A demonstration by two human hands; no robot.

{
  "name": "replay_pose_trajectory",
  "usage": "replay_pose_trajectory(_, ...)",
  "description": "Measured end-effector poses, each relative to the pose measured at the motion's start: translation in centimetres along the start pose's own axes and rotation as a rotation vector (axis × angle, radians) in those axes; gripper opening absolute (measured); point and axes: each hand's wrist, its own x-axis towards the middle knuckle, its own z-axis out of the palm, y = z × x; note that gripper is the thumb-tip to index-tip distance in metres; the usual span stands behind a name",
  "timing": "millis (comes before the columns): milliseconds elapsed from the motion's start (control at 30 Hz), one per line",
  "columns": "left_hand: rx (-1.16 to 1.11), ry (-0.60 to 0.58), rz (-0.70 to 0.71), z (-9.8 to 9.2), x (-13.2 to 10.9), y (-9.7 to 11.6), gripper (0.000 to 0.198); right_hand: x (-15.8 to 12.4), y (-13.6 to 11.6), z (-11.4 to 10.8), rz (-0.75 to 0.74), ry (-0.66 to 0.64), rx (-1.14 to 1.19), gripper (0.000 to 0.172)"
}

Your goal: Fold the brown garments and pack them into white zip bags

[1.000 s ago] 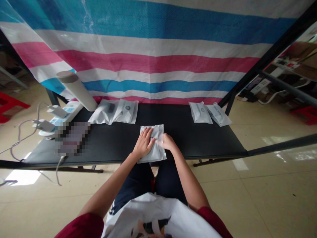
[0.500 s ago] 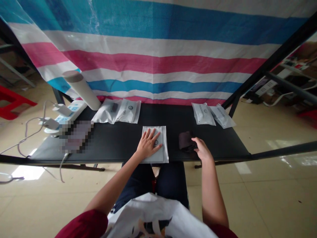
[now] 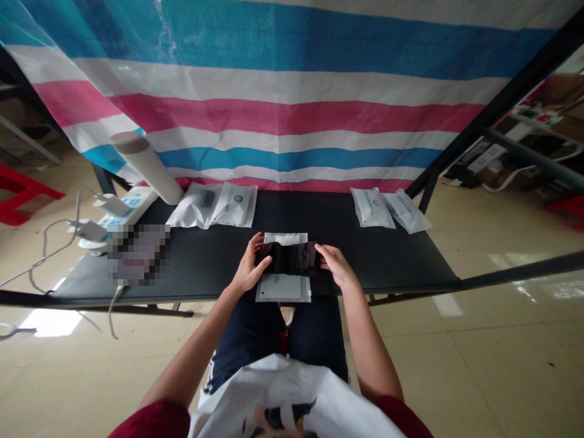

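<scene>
A dark, folded piece of cloth (image 3: pixel 292 258), perhaps socks, is stretched sideways between my two hands, over a flat white zip bag (image 3: pixel 285 289). My left hand (image 3: pixel 250 267) grips its left end, with the thumb on top and the fingers behind. At the right end, my right hand (image 3: pixel 335 263) pinches it between thumb and fingers. The cloth covers the middle of the bag; some dark print shows below it. I cannot tell whether the cloth touches the bag.
Printed white pouches stand at the back left (image 3: pixel 235 205) and back right (image 3: pixel 371 208) of the black table (image 3: pixel 219 261). A pale bottle (image 3: pixel 148 167), a power strip (image 3: pixel 130 210) with chargers and a blurred phone-like item (image 3: pixel 139 252) occupy the left. Behind hangs a striped sheet (image 3: pixel 283 115).
My right hand has brought the dark cloth leftward over the zip bag. My left hand has come off the bag and taken hold of the cloth's left end.
</scene>
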Motion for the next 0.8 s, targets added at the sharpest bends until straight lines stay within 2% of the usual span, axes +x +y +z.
replay_pose_trajectory(133, 0.063, 0.010, -0.039, -2.0, -0.9, -0.3, 0.088, -0.4, 0.2, -1.0, 0.024, 0.025, 0.106, 0.044)
replay_pose_trajectory(300, 0.040, 0.090, -0.103, -2.8, -1.5, -1.0, 0.073, -0.3, 0.5, -1.6, -0.025, -0.052, 0.112, 0.045)
replay_pose_trajectory(400, 0.130, 0.001, -0.044, -3.2, -1.3, -0.7, 0.055, 0.0, 1.1, -1.7, -0.059, -0.072, 0.118, 0.052)
replay_pose_trajectory(533, 0.258, -0.149, 0.062, -3.7, -0.9, -0.1, 0.049, 0.0, 1.7, -2.5, -0.057, -0.127, 0.076, 0.063)
replay_pose_trajectory(600, 0.280, -0.196, 0.077, -3.8, -0.8, -0.2, 0.037, -0.1, 1.9, -3.1, -0.043, -0.170, 0.038, 0.067)
replay_pose_trajectory(700, 0.308, -0.206, 0.045, -3.6, -0.7, -0.9, 0.023, 0.0, 2.2, -3.9, -0.047, -0.173, -0.045, 0.056)
replay_pose_trajectory(800, 0.398, -0.175, 0.003, -3.1, -0.5, -1.5, 0.026, 0.5, 2.4, -3.9, -0.063, -0.153, -0.099, 0.040)
